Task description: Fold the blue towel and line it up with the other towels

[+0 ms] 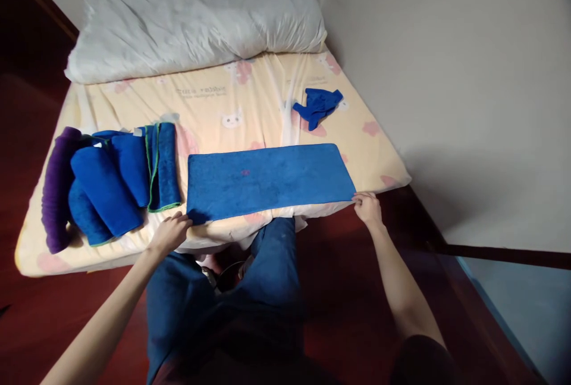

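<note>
A blue towel (267,180) lies flat and spread out across the near edge of the mattress (250,99). My left hand (172,231) pinches its near left corner. My right hand (368,206) grips its near right corner. The towel is a long rectangle with a small dark mark near its middle. To the left sit several rolled and folded blue towels (118,180) with green trim, next to a rolled purple towel (57,185).
A crumpled blue cloth (319,105) lies on the far right of the mattress. A large white pillow (196,13) fills the head end. A white wall runs along the right; dark red wood frames the bed. My knees are below the mattress edge.
</note>
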The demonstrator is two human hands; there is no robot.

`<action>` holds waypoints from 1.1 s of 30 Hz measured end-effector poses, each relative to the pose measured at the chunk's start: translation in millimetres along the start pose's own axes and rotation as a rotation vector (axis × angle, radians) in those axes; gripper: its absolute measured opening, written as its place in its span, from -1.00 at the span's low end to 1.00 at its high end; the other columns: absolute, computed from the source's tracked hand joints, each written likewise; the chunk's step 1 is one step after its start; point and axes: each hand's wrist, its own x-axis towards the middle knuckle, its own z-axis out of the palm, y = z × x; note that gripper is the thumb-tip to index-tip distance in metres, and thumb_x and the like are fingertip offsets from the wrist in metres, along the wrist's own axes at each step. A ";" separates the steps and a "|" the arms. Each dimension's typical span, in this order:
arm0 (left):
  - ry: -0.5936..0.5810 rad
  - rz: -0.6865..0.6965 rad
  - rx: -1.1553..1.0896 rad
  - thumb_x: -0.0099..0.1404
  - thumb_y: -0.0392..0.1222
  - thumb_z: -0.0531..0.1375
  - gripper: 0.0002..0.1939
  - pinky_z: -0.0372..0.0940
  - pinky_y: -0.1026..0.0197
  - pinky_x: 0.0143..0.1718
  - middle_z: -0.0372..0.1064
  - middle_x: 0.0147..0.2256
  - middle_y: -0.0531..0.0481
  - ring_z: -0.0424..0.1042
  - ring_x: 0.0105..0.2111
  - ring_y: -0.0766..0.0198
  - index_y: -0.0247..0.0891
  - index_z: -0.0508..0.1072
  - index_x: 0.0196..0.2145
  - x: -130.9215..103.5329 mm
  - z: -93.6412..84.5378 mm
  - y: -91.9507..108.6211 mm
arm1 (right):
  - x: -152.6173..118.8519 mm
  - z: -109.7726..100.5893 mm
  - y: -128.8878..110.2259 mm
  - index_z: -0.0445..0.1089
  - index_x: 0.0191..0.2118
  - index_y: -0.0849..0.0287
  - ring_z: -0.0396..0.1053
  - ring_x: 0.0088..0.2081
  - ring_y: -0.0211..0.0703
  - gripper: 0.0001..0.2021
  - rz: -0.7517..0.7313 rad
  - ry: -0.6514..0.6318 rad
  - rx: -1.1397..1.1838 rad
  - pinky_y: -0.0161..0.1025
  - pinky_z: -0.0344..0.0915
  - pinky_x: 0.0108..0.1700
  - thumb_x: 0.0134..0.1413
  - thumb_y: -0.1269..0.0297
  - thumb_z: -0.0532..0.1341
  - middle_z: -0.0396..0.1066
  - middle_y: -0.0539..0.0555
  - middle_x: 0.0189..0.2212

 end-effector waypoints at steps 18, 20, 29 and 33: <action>0.244 -0.147 -0.309 0.51 0.08 -0.06 -0.34 -0.31 -0.38 0.42 -0.19 0.48 -0.14 -0.28 0.48 -0.22 -0.25 0.13 0.45 246.1 8.3 101.7 | 97.6 140.4 -306.1 0.07 0.47 0.13 -0.27 0.53 0.05 -0.42 -0.452 -0.274 0.046 0.23 -0.32 0.51 0.47 0.06 -0.04 -0.18 0.09 0.51; 0.280 -0.150 -0.332 0.50 0.12 -0.06 -0.34 -0.39 -0.40 0.42 -0.22 0.49 -0.08 -0.35 0.48 -0.20 -0.16 0.12 0.45 253.7 12.0 90.5 | 106.8 144.9 -300.3 0.03 0.48 0.10 -0.31 0.53 -0.01 -0.41 -0.468 -0.262 0.050 0.18 -0.36 0.52 0.47 0.02 -0.05 -0.21 0.05 0.52; 0.406 -0.352 -0.423 0.52 0.19 -0.08 -0.30 -0.34 -0.40 0.42 -0.22 0.49 -0.14 -0.36 0.48 -0.21 -0.24 0.12 0.44 239.1 5.4 20.0 | 152.5 120.4 -198.1 -0.05 0.50 0.14 -0.30 0.53 -0.07 -0.39 -0.274 -0.225 -0.019 0.11 -0.35 0.52 0.48 0.03 -0.10 -0.22 0.06 0.52; 0.453 -0.446 -0.420 0.50 0.25 -0.11 -0.25 -0.33 -0.42 0.41 -0.30 0.50 -0.01 -0.32 0.45 -0.36 -0.26 0.12 0.43 221.0 5.2 -15.7 | 173.6 98.0 -119.4 -0.13 0.52 0.21 -0.31 0.53 -0.03 -0.36 -0.054 -0.219 -0.082 0.14 -0.33 0.52 0.49 0.01 -0.15 -0.27 0.10 0.53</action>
